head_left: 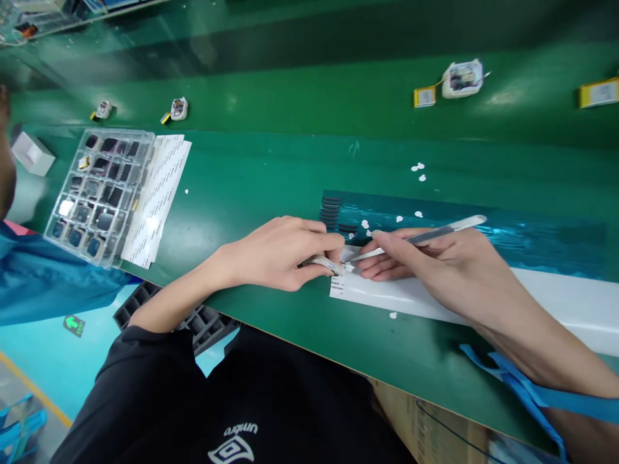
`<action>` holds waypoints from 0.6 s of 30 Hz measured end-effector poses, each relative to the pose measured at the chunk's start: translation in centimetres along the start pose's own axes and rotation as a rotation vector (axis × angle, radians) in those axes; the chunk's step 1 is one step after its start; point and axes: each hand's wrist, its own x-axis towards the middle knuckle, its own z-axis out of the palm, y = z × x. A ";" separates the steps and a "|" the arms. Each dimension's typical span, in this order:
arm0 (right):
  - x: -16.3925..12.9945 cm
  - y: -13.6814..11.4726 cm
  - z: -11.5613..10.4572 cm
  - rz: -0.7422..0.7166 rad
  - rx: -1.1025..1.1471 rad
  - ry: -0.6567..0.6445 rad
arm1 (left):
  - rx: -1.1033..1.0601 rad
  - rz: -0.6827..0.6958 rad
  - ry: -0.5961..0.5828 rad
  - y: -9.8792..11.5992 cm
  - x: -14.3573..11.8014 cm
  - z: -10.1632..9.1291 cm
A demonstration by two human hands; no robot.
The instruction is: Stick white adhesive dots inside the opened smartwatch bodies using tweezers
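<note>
— Hands first: where do we see them?

— Both near the middle of the frame, low on the green tabletop (271,180). Our left hand (283,251) is curled shut, pinching a small pale part (325,262) between thumb and fingers. Our right hand (425,261) is closed around metal tweezers (420,237), held like a pen, tips pointing left.

— And the tips?

— They meet the small part at the left end of a long white strip (556,303) that runs off to the right edge. We cannot tell what the tips grip.

— What lies around?

— A shiny teal sheet (507,225) just behind the strip, small white dots (418,167) scattered above it. At the upper left we see a clear compartment tray (97,193) with a white printed sheet (162,193) touching its right side. Near the top right sits a white module (463,78) wired to a yellow pack (424,96).
</note>
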 end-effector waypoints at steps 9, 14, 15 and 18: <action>-2.0 -1.7 -0.4 -0.152 0.072 0.337 | -0.342 -0.058 0.182 0.1 0.2 0.6; -3.2 -2.6 1.1 -0.271 0.094 0.468 | -0.820 -0.142 0.293 0.4 0.5 1.3; -3.3 -2.6 1.3 -0.275 0.079 0.468 | -0.869 -0.125 0.267 0.5 0.5 1.3; -3.3 -2.3 1.8 -0.278 0.035 0.447 | -0.997 -0.054 0.183 0.6 0.6 1.4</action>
